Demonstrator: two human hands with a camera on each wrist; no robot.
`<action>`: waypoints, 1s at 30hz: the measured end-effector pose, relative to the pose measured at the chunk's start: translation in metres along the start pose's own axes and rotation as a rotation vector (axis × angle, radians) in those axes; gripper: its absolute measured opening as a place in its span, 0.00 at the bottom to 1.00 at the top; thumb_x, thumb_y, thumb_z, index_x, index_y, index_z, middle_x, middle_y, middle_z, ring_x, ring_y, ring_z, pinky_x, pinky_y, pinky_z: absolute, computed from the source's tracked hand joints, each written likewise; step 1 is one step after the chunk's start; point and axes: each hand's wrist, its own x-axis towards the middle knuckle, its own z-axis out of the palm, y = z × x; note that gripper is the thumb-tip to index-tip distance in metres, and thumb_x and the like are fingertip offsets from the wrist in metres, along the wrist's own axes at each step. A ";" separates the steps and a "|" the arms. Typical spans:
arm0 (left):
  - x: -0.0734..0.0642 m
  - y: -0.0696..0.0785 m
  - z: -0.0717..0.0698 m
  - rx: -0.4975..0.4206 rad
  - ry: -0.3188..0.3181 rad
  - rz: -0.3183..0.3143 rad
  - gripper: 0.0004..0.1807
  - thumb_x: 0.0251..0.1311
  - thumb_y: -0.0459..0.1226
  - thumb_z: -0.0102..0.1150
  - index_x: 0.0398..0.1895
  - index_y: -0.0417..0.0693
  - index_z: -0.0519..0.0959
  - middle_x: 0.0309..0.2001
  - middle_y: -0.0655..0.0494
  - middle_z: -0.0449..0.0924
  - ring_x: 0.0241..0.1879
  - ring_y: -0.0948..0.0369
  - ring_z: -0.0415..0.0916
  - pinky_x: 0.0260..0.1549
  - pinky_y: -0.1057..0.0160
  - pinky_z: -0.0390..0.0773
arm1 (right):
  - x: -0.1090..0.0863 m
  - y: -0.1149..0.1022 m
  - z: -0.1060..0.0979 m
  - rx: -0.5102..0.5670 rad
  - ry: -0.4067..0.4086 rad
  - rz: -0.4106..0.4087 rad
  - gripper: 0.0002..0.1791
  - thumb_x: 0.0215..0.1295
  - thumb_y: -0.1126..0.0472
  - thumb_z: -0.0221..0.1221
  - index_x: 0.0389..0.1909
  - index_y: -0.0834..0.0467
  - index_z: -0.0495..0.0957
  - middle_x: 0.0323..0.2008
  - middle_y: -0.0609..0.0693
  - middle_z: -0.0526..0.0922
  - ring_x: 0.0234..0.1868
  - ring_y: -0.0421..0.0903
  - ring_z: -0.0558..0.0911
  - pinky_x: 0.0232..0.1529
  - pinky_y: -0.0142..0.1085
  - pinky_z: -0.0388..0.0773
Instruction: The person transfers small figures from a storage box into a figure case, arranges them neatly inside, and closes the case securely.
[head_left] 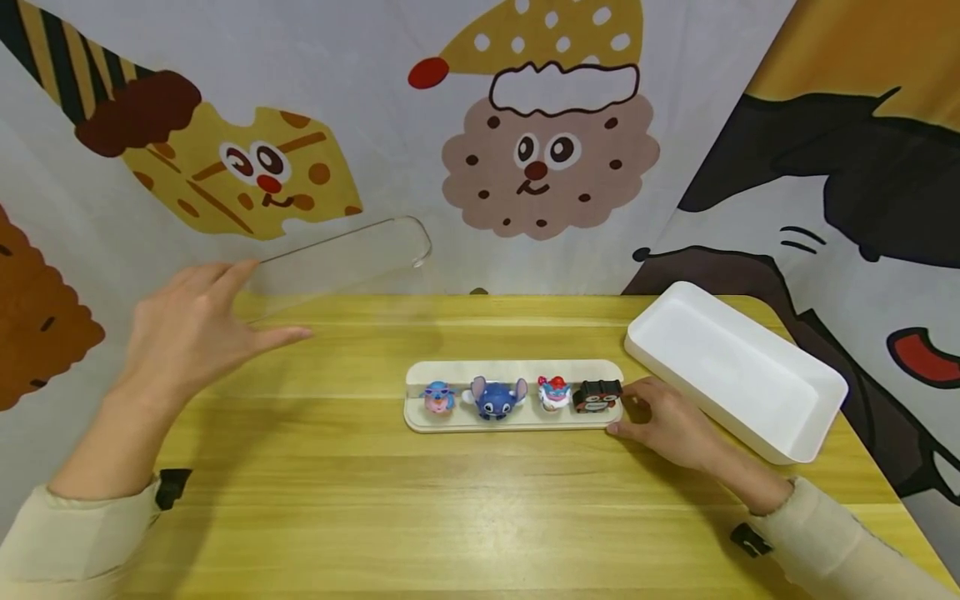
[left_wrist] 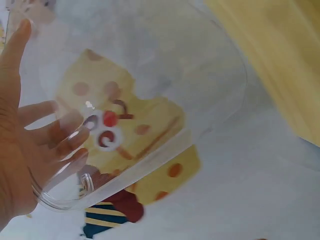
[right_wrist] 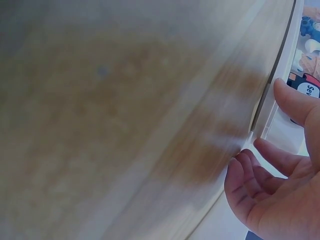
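Observation:
Off to the left, my left hand [head_left: 195, 321] grips one end of a long clear plastic cover [head_left: 348, 260] with rounded corners, raised above the table. The left wrist view shows its fingers through the transparent cover [left_wrist: 165, 115], with the thumb at the opposite edge. A cream stepped display stand [head_left: 517, 368] lies mid-table. My right hand [head_left: 671, 421] holds its right end between thumb and fingers. Along the stand sit a small blue-and-pink figurine [head_left: 438, 397], a blue big-eared figurine [head_left: 495, 400], a white figurine with a red top [head_left: 554, 394] and a dark boxy figurine [head_left: 597, 397].
A white rectangular box [head_left: 735, 367], open at the top, stands at an angle right of the stand, near the table's right edge. Behind the wooden table [head_left: 480, 508] hangs a cloth [head_left: 397, 150] printed with cartoon characters.

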 end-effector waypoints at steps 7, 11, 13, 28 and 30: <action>0.010 0.026 -0.016 -0.030 0.026 0.066 0.66 0.36 0.85 0.58 0.66 0.42 0.80 0.52 0.37 0.85 0.45 0.39 0.81 0.08 0.58 0.60 | 0.000 0.001 0.001 -0.012 0.000 0.006 0.34 0.59 0.45 0.77 0.55 0.66 0.81 0.48 0.56 0.82 0.44 0.52 0.78 0.45 0.49 0.80; 0.017 0.039 -0.023 -0.053 0.053 0.094 0.67 0.39 0.88 0.50 0.67 0.45 0.80 0.53 0.39 0.85 0.46 0.40 0.82 0.08 0.58 0.59 | 0.000 0.001 0.000 -0.015 -0.005 0.012 0.35 0.59 0.45 0.76 0.56 0.67 0.80 0.49 0.57 0.81 0.45 0.52 0.78 0.47 0.50 0.80; 0.020 0.045 -0.026 -0.058 0.058 0.101 0.68 0.39 0.89 0.44 0.67 0.45 0.80 0.53 0.39 0.85 0.46 0.40 0.82 0.08 0.56 0.61 | 0.001 0.001 0.000 -0.015 -0.009 0.014 0.36 0.59 0.44 0.76 0.56 0.68 0.80 0.49 0.58 0.81 0.45 0.52 0.78 0.47 0.50 0.80; 0.046 0.078 -0.025 -0.087 0.038 0.196 0.61 0.34 0.79 0.69 0.65 0.46 0.81 0.50 0.44 0.86 0.39 0.44 0.84 0.12 0.51 0.72 | 0.001 -0.001 -0.002 -0.009 -0.006 0.011 0.35 0.59 0.44 0.76 0.56 0.67 0.80 0.50 0.58 0.82 0.46 0.53 0.79 0.48 0.52 0.81; 0.048 0.083 -0.022 -0.101 0.046 0.216 0.60 0.33 0.77 0.72 0.65 0.45 0.82 0.49 0.44 0.86 0.38 0.45 0.84 0.13 0.51 0.73 | 0.001 -0.001 -0.002 -0.006 -0.009 0.013 0.35 0.59 0.44 0.76 0.56 0.67 0.80 0.50 0.58 0.82 0.47 0.53 0.80 0.49 0.52 0.81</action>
